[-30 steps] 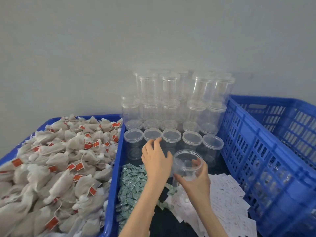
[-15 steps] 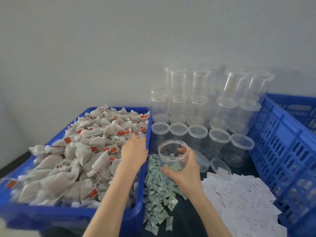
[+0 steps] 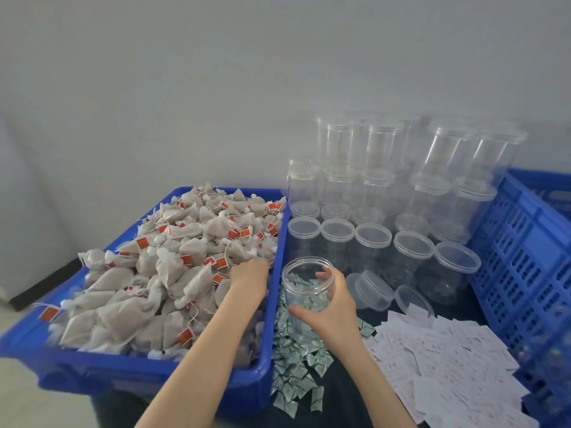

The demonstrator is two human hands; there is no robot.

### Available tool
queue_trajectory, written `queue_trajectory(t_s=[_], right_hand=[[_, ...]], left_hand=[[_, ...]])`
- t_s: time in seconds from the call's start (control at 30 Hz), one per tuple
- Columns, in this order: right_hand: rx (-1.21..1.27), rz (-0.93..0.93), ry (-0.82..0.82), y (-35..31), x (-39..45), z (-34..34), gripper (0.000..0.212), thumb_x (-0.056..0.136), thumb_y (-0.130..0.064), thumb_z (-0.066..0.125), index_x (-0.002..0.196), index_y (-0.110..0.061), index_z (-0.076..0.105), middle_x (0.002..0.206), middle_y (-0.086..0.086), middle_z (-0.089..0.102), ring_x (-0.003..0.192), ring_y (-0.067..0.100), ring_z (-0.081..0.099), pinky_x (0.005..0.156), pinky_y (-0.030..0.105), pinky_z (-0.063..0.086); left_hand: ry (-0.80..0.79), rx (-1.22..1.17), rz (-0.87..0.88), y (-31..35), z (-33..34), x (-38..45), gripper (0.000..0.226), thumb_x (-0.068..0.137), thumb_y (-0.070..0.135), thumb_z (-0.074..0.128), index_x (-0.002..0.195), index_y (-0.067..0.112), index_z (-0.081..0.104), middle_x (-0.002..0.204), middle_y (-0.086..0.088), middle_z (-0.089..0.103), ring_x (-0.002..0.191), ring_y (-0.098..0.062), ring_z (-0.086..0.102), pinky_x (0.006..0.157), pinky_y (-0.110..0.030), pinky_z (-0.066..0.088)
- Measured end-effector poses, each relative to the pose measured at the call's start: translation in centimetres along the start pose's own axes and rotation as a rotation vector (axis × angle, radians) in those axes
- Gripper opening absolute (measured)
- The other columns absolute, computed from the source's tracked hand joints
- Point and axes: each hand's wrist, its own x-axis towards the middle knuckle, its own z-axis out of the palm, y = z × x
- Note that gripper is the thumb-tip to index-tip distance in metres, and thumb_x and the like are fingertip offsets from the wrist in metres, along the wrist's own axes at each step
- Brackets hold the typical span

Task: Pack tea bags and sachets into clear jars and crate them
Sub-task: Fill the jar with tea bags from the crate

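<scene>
Two hands — right hand (image 3: 332,307) grips jar (image 3: 304,281).

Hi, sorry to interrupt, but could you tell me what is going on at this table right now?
A person is filling clear jars with tea. The right hand holds an open jar above a heap of small green sachets. The left hand reaches into the blue tub piled with tea bags. Stacked lidded jars stand behind, loose lids and white slips lie nearby, and a blue crate stands to the right.
</scene>
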Motion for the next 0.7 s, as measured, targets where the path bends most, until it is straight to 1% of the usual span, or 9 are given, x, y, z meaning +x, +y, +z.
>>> queue_trajectory(t_s=[0.1,0.17,0.3,0.37,0.43,0.47,0.57,0.6,0.7], right_hand=[[0.002,0.025,-0.023,0.2,0.0,0.2,0.084,0.044,-0.054,0.081,0.118,-0.050,0.043,0.117,-0.026,0.055,0.108,-0.018,0.049,0.079,-0.002,0.039],[-0.005,0.037,-0.041,0.4,0.0,0.3,0.082,0.043,-0.055,0.082,0.114,-0.054,0.042,0.117,-0.027,0.055,0.110,-0.014,0.051,0.081,0.004,0.042],[-0.005,0.052,-0.091,0.8,0.0,0.7,0.086,0.043,-0.056,0.083,0.117,-0.054,0.038,0.124,-0.020,0.054,0.118,0.000,0.053,0.095,0.021,0.042],[-0.014,0.047,-0.107,1.0,0.1,0.8,0.086,0.043,-0.058,0.082,0.116,-0.054,0.038,0.124,-0.020,0.054,0.118,0.001,0.052,0.095,0.019,0.040],[-0.021,0.038,-0.117,1.0,0.1,0.9,0.088,0.044,-0.056,0.084,0.120,-0.052,0.038,0.124,-0.020,0.053,0.119,0.000,0.052,0.093,0.016,0.039],[-0.023,0.033,-0.120,1.0,0.1,1.0,0.091,0.046,-0.055,0.085,0.124,-0.049,0.038,0.125,-0.021,0.053,0.119,0.000,0.051,0.092,0.015,0.039],[-0.018,0.026,-0.121,1.1,0.2,1.0,0.097,0.047,-0.055,0.085,0.132,-0.040,0.039,0.126,-0.021,0.052,0.120,0.000,0.051,0.094,0.014,0.038],[-0.015,0.024,-0.121,1.1,0.2,1.0,0.097,0.048,-0.055,0.085,0.132,-0.040,0.039,0.127,-0.021,0.052,0.120,0.000,0.051,0.094,0.014,0.038],[-0.015,0.024,-0.123,1.0,0.3,1.0,0.098,0.049,-0.054,0.087,0.134,-0.041,0.039,0.128,-0.022,0.052,0.121,-0.001,0.050,0.093,0.013,0.038]], left_hand=[[0.064,0.013,-0.013,-0.4,-0.2,-0.3,0.032,0.090,0.009,0.055,0.121,0.019,0.056,0.118,-0.003,0.063,0.108,-0.024,0.062,0.083,-0.033,0.045],[0.147,-0.017,-0.030,-1.0,-0.7,-0.6,0.032,0.090,0.008,0.053,0.119,0.021,0.059,0.113,-0.003,0.065,0.105,-0.024,0.062,0.084,-0.034,0.046],[0.333,-0.337,-0.027,-2.2,-1.8,-1.6,0.024,0.097,0.016,0.048,0.113,0.024,0.065,0.113,-0.004,0.064,0.097,-0.023,0.062,0.076,-0.030,0.045],[0.433,-0.489,-0.048,-2.5,-2.6,-2.4,0.027,0.099,0.023,0.051,0.122,0.021,0.065,0.126,-0.006,0.054,0.104,-0.024,0.059,0.079,-0.030,0.045],[0.509,-0.510,-0.082,-3.0,-3.5,-3.1,0.031,0.099,0.029,0.050,0.124,0.019,0.064,0.135,-0.008,0.047,0.108,-0.025,0.058,0.086,-0.036,0.050],[0.537,-0.525,-0.085,-3.2,-3.8,-3.2,0.030,0.099,0.030,0.049,0.123,0.019,0.064,0.131,-0.007,0.050,0.102,-0.023,0.059,0.081,-0.036,0.051],[0.566,-0.640,-0.078,-4.0,-4.5,-3.2,0.027,0.101,0.027,0.044,0.111,0.018,0.067,0.094,0.001,0.063,0.071,-0.013,0.057,0.057,-0.024,0.041],[0.570,-0.687,-0.065,-4.2,-4.7,-3.2,0.026,0.101,0.025,0.044,0.110,0.017,0.067,0.089,0.002,0.065,0.069,-0.011,0.056,0.056,-0.023,0.039],[0.624,-0.819,0.004,-4.5,-5.5,-3.5,0.027,0.100,0.019,0.047,0.120,0.016,0.064,0.104,0.006,0.067,0.084,-0.006,0.057,0.067,-0.012,0.038]])
